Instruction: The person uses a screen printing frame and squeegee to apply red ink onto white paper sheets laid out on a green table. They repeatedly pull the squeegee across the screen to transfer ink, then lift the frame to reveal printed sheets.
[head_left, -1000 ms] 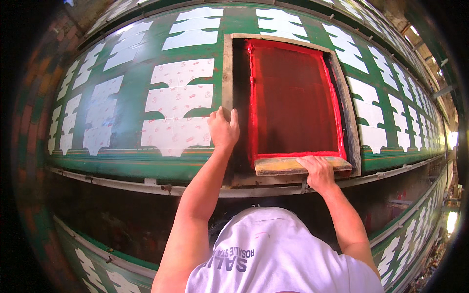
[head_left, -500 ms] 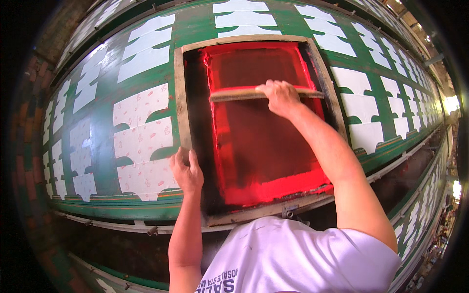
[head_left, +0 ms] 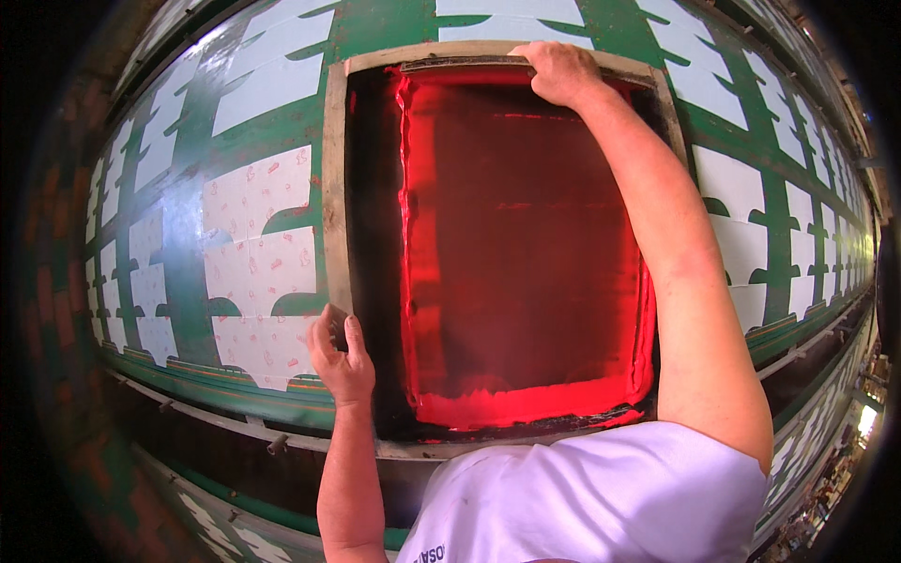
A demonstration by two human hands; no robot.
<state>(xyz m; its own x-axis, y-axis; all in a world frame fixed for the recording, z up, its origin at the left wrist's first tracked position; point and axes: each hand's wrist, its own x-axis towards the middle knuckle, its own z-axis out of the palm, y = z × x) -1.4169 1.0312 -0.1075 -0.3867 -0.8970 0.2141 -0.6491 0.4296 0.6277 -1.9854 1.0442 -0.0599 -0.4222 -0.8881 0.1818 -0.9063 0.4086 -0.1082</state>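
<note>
A wooden-framed printing screen [head_left: 335, 188], spread with red ink [head_left: 418, 235] around a darker middle, lies on a long green table [head_left: 366, 23]. My right hand [head_left: 563, 75] grips the squeegee [head_left: 450, 64] at the screen's far edge; much of that bar is hidden against the frame. My left hand [head_left: 343, 357] is curled on the frame's left side near the lower corner, thumb up. Left of it are white cut fabric pieces [head_left: 258, 263] with small pink prints.
More white cut pieces [head_left: 727, 244] lie in rows to the right and behind the screen. A metal rail with pegs [head_left: 253, 432] runs along the near edge. Another table [head_left: 244, 535] with pieces is at lower left, and a brick surface [head_left: 66, 375] at far left.
My right hand has pushed the squeegee from the screen's near edge to its far edge, leaving red ink along the near side. My left hand stays at the frame's left side.
</note>
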